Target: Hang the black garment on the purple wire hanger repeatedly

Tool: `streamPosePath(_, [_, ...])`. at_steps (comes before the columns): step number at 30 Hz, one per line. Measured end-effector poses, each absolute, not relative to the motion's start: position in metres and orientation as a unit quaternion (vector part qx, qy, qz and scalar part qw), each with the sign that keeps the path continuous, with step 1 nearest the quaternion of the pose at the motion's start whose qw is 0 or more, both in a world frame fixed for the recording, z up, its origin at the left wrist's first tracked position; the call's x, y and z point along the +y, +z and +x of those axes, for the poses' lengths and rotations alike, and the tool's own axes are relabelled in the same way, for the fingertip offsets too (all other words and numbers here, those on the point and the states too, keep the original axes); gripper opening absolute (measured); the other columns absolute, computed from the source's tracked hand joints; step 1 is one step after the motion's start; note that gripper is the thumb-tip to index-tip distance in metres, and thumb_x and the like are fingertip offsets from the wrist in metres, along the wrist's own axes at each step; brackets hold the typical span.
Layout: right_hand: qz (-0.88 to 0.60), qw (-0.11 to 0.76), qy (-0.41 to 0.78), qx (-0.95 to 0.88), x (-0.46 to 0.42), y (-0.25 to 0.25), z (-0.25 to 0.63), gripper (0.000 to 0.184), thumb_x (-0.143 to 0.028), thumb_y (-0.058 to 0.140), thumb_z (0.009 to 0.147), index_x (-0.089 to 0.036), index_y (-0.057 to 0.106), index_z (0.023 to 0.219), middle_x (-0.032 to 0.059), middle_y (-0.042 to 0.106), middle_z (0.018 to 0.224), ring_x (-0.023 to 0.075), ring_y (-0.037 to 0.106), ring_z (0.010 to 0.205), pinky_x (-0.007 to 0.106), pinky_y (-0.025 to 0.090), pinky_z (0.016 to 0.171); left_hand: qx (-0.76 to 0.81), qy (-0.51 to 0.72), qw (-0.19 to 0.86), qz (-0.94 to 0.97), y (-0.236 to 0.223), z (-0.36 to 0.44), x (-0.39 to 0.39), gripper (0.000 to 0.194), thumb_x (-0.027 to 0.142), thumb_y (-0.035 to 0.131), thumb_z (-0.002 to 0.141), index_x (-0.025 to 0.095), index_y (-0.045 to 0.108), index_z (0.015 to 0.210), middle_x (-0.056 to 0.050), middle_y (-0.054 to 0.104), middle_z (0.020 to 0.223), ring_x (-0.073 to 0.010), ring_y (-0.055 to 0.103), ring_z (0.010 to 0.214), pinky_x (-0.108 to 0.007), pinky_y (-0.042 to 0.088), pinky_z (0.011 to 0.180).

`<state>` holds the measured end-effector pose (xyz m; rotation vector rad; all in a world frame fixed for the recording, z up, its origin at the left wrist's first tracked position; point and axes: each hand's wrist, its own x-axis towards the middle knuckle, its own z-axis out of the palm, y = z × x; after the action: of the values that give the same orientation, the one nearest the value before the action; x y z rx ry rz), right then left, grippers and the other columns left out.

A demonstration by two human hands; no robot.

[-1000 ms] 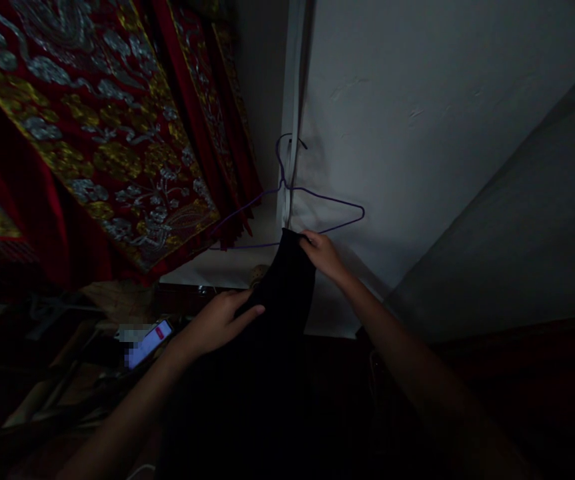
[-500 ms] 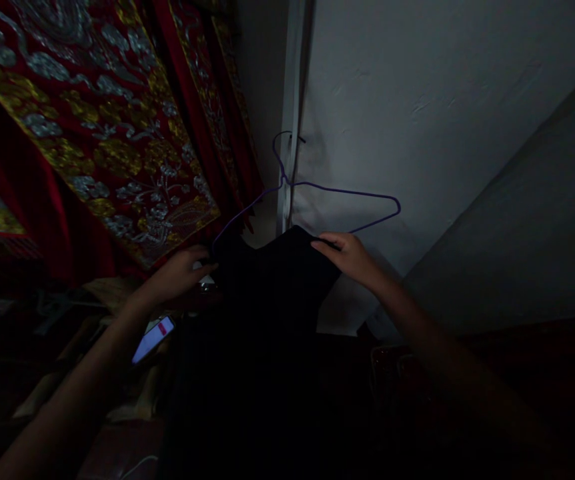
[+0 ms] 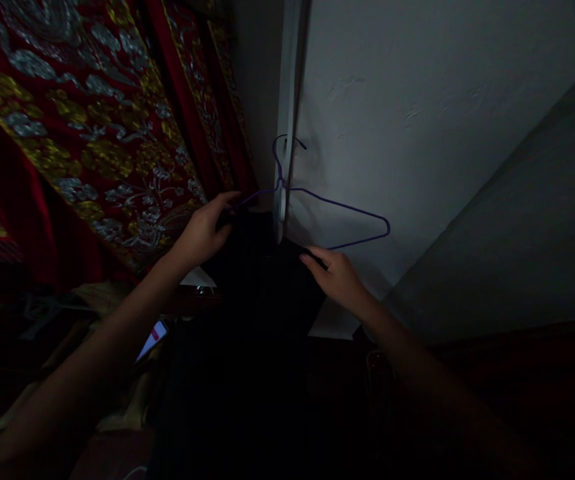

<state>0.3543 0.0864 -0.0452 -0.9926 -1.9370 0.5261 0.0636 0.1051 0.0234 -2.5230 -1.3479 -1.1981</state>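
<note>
A thin purple wire hanger [image 3: 347, 208] hangs by its hook from a nail on the white wall. Below it hangs a black garment [image 3: 257, 300], very dark and hard to read. My left hand [image 3: 206, 230] is raised to the hanger's left arm, fingers closed on the garment's top edge there. Under the hanger's right side, my right hand [image 3: 335, 275] pinches the garment's other top corner. Whether the cloth is over the wire on the left is hidden by the hand.
Red cloths with gold and silver embroidery [image 3: 92, 133] hang at the left. A lit phone [image 3: 151, 337] lies on a cluttered dark surface below my left arm. A white vertical strip [image 3: 287, 100] runs down the wall by the hook. A grey slanted panel [image 3: 517, 233] fills the right.
My left hand has risen from the garment's middle to the hanger's left arm, taking the cloth's edge up. My right hand stays at the right corner. The hanger swung slightly.
</note>
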Motion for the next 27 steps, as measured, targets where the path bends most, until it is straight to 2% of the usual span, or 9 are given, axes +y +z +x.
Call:
streamPosePath(4, [-0.429, 0.555, 0.093, -0.707, 0.102, -0.037, 0.387, 0.035, -0.039, 0.056, 0.096, -0.022, 0.073, 0.121, 0.0103, 0.075, 0.115, 0.0278, 0.070, 0.105, 0.042, 0.053, 0.092, -0.432, -0.349, 0.072, -0.828, 0.022, 0.058, 0.106, 0.045, 0.008, 0.044, 0.083, 0.014, 0.059, 0.125, -0.010, 0.062, 0.114, -0.0256, 0.061, 0.109, -0.042, 0.049, 0.101])
streamPosePath(5, [-0.445, 0.579, 0.063, -0.680, 0.109, -0.033, 0.397, 0.040, -0.042, 0.057, 0.096, -0.020, 0.071, 0.126, 0.0122, 0.075, 0.111, 0.0280, 0.071, 0.100, 0.043, 0.055, 0.088, -0.438, -0.345, 0.080, -0.826, 0.022, 0.057, 0.105, 0.044, 0.007, 0.044, 0.083, 0.014, 0.060, 0.124, -0.010, 0.061, 0.112, -0.0256, 0.060, 0.108, -0.042, 0.050, 0.099])
streamPosePath(7, [-0.485, 0.596, 0.033, -0.640, 0.126, -0.026, 0.416, 0.049, -0.047, 0.058, 0.095, -0.016, 0.069, 0.130, 0.0107, 0.073, 0.084, 0.0255, 0.068, 0.074, 0.041, 0.054, 0.070, -0.443, -0.341, 0.086, -0.825, 0.021, 0.056, 0.102, 0.044, 0.005, 0.044, 0.081, 0.015, 0.059, 0.121, -0.009, 0.059, 0.110, -0.0251, 0.059, 0.105, -0.041, 0.050, 0.097])
streamPosePath(9, [-0.516, 0.576, 0.029, -0.634, 0.142, -0.020, 0.428, 0.051, -0.049, 0.059, 0.094, -0.014, 0.070, 0.129, 0.0024, 0.060, 0.058, 0.0203, 0.056, 0.053, 0.036, 0.047, 0.057, -0.440, -0.341, 0.082, -0.827, 0.020, 0.056, 0.101, 0.042, 0.004, 0.044, 0.081, 0.016, 0.059, 0.118, -0.009, 0.057, 0.110, -0.0247, 0.058, 0.106, -0.041, 0.050, 0.097])
streamPosePath(12, [-0.524, 0.534, 0.029, -0.663, 0.157, -0.017, 0.434, 0.052, -0.051, 0.061, 0.092, -0.014, 0.072, 0.126, -0.0039, 0.047, 0.047, 0.0157, 0.043, 0.044, 0.033, 0.039, 0.053, -0.438, -0.348, 0.071, -0.826, 0.019, 0.056, 0.101, 0.042, 0.003, 0.043, 0.081, 0.017, 0.058, 0.118, -0.010, 0.055, 0.114, -0.0243, 0.055, 0.112, -0.042, 0.048, 0.102])
streamPosePath(17, [-0.498, 0.450, 0.040, -0.740, 0.153, -0.019, 0.436, 0.062, -0.055, 0.074, 0.081, -0.014, 0.069, 0.127, -0.0010, 0.060, 0.057, 0.0179, 0.056, 0.056, 0.032, 0.045, 0.063, -0.440, -0.361, 0.080, -0.818, 0.016, 0.046, 0.105, 0.044, 0.003, 0.043, 0.079, 0.018, 0.057, 0.118, -0.010, 0.052, 0.121, -0.0250, 0.051, 0.121, -0.046, 0.045, 0.109])
streamPosePath(22, [-0.515, 0.430, 0.013, -0.741, 0.160, -0.021, 0.443, 0.099, -0.051, 0.087, 0.068, -0.014, 0.047, 0.151, 0.0033, 0.069, 0.074, 0.0221, 0.062, 0.066, 0.035, 0.048, 0.066, -0.432, -0.353, 0.090, -0.825, 0.014, 0.043, 0.107, 0.045, 0.004, 0.043, 0.080, 0.019, 0.056, 0.120, -0.012, 0.050, 0.129, -0.0252, 0.049, 0.128, -0.047, 0.042, 0.113])
streamPosePath(24, [-0.516, 0.407, 0.028, -0.753, 0.170, -0.020, 0.443, 0.088, -0.050, 0.085, 0.071, -0.014, 0.055, 0.145, 0.0057, 0.071, 0.080, 0.0234, 0.065, 0.070, 0.036, 0.050, 0.068, -0.431, -0.346, 0.089, -0.829, 0.014, 0.044, 0.106, 0.042, 0.006, 0.042, 0.084, 0.018, 0.056, 0.122, -0.013, 0.050, 0.131, -0.0250, 0.049, 0.129, -0.046, 0.042, 0.113])
streamPosePath(27, [-0.490, 0.408, 0.048, -0.769, 0.178, -0.016, 0.442, 0.043, -0.047, 0.077, 0.080, -0.016, 0.075, 0.111, 0.0086, 0.075, 0.087, 0.0241, 0.068, 0.078, 0.035, 0.051, 0.073, -0.460, -0.349, 0.089, -0.812, 0.012, 0.043, 0.104, 0.033, 0.017, 0.045, 0.093, 0.018, 0.056, 0.124, -0.013, 0.054, 0.130, -0.0266, 0.054, 0.124, -0.045, 0.045, 0.110])
